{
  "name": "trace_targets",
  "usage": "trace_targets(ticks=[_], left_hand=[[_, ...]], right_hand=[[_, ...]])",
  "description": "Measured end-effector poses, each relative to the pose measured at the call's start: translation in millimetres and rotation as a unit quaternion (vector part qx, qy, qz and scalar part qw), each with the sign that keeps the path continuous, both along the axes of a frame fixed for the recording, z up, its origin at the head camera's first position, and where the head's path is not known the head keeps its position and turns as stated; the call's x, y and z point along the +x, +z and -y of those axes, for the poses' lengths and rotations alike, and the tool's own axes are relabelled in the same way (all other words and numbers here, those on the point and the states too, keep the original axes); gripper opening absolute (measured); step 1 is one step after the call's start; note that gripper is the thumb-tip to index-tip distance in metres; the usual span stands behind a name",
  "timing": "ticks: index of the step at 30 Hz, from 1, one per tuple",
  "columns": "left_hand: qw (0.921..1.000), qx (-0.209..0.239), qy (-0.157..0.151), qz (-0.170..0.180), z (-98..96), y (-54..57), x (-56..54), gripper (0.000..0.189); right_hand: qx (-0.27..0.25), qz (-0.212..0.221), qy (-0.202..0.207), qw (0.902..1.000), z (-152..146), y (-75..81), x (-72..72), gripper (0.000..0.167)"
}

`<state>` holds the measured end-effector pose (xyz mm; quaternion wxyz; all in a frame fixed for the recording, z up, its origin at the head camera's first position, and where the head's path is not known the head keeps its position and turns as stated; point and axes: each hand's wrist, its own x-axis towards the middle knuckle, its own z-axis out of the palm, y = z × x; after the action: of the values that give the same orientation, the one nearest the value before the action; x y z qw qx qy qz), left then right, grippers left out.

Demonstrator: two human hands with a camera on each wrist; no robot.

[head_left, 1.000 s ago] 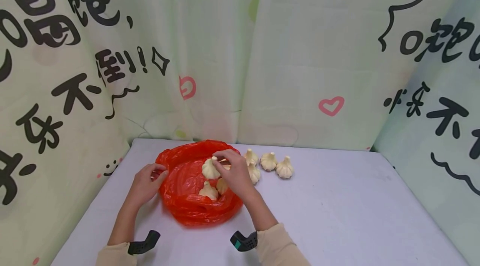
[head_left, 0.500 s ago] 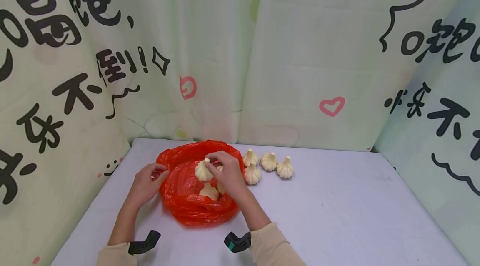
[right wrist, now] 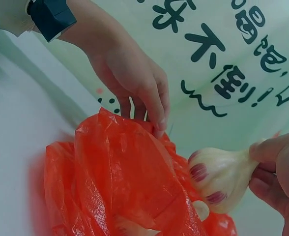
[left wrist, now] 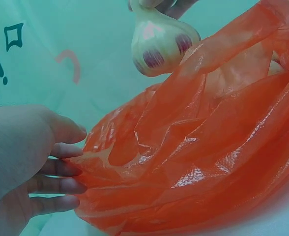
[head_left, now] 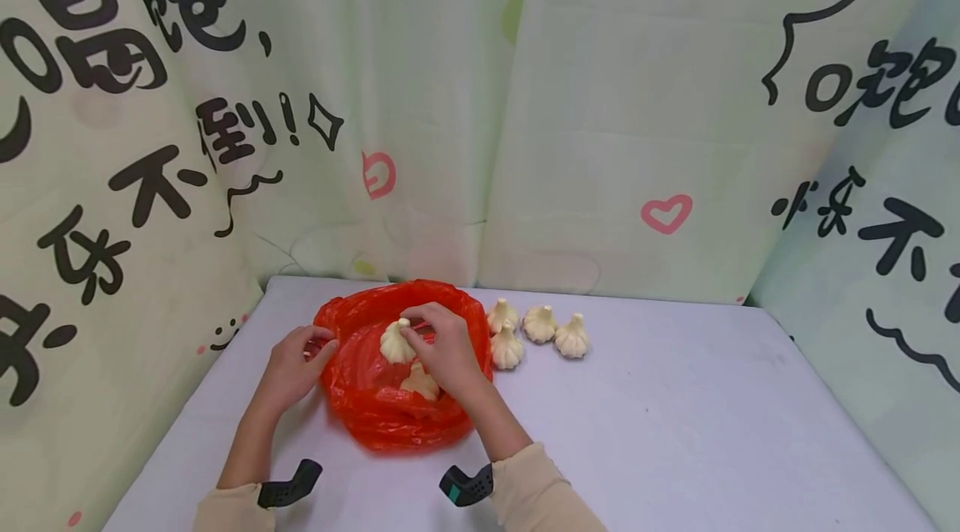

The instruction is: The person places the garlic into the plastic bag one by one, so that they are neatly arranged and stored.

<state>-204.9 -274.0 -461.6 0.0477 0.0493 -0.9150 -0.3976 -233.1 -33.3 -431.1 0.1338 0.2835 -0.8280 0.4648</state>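
Observation:
A red plastic bag (head_left: pixel 360 419) stands on the table with its mouth spread. My right hand (head_left: pixel 450 348) pinches a garlic bulb (head_left: pixel 395 344) by its stem, over the bag's opening. In the right wrist view purple streaks show on this bulb (right wrist: pixel 216 172). Another garlic bulb (head_left: pixel 420 382) sits inside the bag, partly covered by the plastic. My left hand (head_left: pixel 295 365) is at the bag's left side, its fingers (left wrist: pixel 56 186) fairly straight and their tips against the plastic.
Several garlic bulbs (head_left: pixel 540 323) stand in a group just right of the bag, toward the back of the white table (head_left: pixel 675 415). A printed curtain (head_left: pixel 570 140) hangs behind the table and along both sides.
My right hand has moved left with the garlic bulb, from the bag's right part to nearer its middle. The left hand has stayed at the bag's side.

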Motion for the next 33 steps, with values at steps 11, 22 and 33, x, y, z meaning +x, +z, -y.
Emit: trace_targets(ticks=[11,22,33], left_hand=[[1.0000,-0.001,0.004,-0.003,0.5,-0.6,0.2,0.031],[0.9997,-0.005,0.001,-0.022,0.5,-0.2,0.9,0.029],[0.9998,-0.008,0.002,-0.020,2.5,0.3,0.5,0.030]], right_hand=[[0.010,0.013,0.012,0.9998,8.2,-3.6,-0.5,0.022],[0.029,0.034,0.017,0.9989,14.4,-9.3,3.8,0.020],[0.020,0.032,0.042,0.9984,16.6,-18.0,5.7,0.020]])
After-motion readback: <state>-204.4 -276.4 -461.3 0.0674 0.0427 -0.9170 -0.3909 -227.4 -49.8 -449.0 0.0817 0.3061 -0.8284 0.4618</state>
